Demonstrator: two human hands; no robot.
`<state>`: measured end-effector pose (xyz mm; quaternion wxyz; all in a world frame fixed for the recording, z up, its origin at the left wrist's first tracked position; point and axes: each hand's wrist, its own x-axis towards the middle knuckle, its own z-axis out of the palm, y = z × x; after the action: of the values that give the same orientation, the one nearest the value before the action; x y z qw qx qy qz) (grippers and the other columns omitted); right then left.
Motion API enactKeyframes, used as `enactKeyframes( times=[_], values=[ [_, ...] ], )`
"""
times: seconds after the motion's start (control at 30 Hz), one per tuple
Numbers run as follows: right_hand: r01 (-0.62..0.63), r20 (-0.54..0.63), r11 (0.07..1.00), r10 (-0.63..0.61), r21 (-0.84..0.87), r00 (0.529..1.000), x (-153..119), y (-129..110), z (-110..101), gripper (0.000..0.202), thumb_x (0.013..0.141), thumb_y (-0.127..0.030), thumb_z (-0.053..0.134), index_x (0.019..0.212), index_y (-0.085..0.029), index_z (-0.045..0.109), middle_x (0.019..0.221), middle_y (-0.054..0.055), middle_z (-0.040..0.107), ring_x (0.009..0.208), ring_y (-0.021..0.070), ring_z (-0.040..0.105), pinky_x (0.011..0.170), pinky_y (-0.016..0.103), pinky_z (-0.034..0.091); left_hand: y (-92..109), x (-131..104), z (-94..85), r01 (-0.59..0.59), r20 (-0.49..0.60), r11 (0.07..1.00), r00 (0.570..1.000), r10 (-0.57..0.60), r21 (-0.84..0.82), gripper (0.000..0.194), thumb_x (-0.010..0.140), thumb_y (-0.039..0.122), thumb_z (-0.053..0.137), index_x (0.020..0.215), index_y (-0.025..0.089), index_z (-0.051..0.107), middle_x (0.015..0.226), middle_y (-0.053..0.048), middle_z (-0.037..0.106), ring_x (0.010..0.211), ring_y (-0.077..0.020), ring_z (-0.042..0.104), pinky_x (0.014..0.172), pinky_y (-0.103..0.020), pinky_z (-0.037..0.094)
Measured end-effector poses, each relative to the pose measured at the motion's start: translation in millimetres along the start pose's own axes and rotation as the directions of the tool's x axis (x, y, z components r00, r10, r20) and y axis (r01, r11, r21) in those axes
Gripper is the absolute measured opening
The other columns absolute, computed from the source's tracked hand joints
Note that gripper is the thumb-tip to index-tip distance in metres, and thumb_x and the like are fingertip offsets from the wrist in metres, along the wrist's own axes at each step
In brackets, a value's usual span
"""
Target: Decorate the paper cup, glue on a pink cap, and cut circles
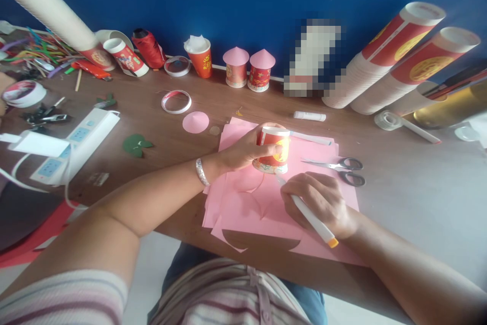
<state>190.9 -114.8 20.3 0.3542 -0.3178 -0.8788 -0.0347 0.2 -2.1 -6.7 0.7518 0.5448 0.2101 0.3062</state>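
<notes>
My left hand (247,150) is wrapped round a red paper cup (271,137) with a gold emblem and a patterned white band along its lower edge. A white marker with an orange end (314,220) is gripped in my right hand (319,201), its tip close to the cup's lower band; whether it touches I cannot tell. Under both hands lie pink paper sheets (236,208), some with curved pieces cut out. Scissors with dark handles (338,165) rest on the sheets, right of the cup. A white pen (311,138) lies behind the cup.
Two decorated cups with pink cone tops (236,64) stand at the back. A pink paper cone (196,122) and a tape roll (176,102) lie left of the sheets. Tall cup stacks (380,61) lean at right. A power strip (76,145) with cables sits at left.
</notes>
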Motion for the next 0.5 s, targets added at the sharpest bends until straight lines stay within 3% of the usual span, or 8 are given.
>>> enactKeyframes(
  times=[0.37,0.5],
  values=[
    [-0.011,-0.002,1.0,0.011,0.005,1.0,1.0,0.9,1.0,0.021,0.087,0.0,0.061,0.095,-0.018,0.056,0.071,-0.002,0.06,0.055,0.0114,0.053,0.049,0.026,0.046,1.1,0.3,0.9,-0.002,-0.014,1.0,1.0,0.002,0.017,0.043,0.079,0.045,0.084,0.11,0.022,0.066,0.088,-0.005,0.067,0.083,-0.018,0.066,0.07,-0.03,0.053],
    [-0.013,-0.019,1.0,0.013,0.006,1.0,0.8,2.2,1.3,0.02,0.087,0.0,0.062,0.095,-0.018,0.057,0.071,-0.001,0.061,0.054,0.0112,0.052,0.048,0.026,0.044,-0.3,0.3,-0.2,-0.001,-0.005,1.0,1.0,0.001,-0.012,0.041,0.08,0.043,0.084,0.11,0.022,0.066,0.095,-0.005,0.066,0.085,-0.0168,0.064,0.072,-0.029,0.053]
  ],
)
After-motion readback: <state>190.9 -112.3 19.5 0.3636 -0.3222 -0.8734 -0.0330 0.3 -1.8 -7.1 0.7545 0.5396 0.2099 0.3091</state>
